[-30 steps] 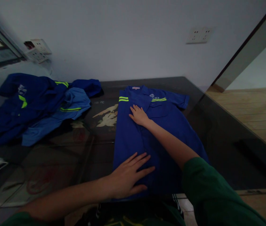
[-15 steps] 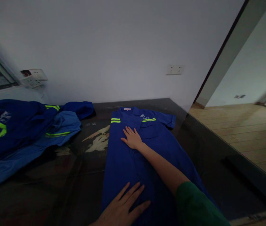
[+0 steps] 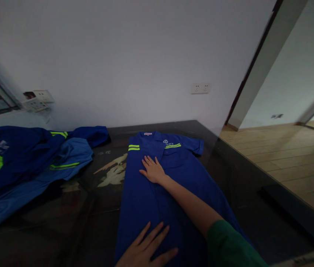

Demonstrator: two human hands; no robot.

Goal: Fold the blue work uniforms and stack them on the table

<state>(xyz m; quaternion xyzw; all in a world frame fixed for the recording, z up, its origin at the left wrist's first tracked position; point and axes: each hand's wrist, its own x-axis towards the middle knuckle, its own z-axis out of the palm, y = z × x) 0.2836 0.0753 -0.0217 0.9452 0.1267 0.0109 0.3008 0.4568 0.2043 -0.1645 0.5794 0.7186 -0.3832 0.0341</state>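
Rumpled work clothes (image 3: 34, 167) heap at the left. The left hand (image 3: 141, 251), cut off by the lower edge, has fingers spread on a blue shirt (image 3: 169, 209); the right hand (image 3: 154, 171) lies flat higher up, fingers slightly parted. The shirt's length runs away across the table (image 3: 245, 185), collar toward the wall (image 3: 123, 63), one sleeve pointing right. Farther right sits something dark, perhaps a case (image 3: 293, 215).
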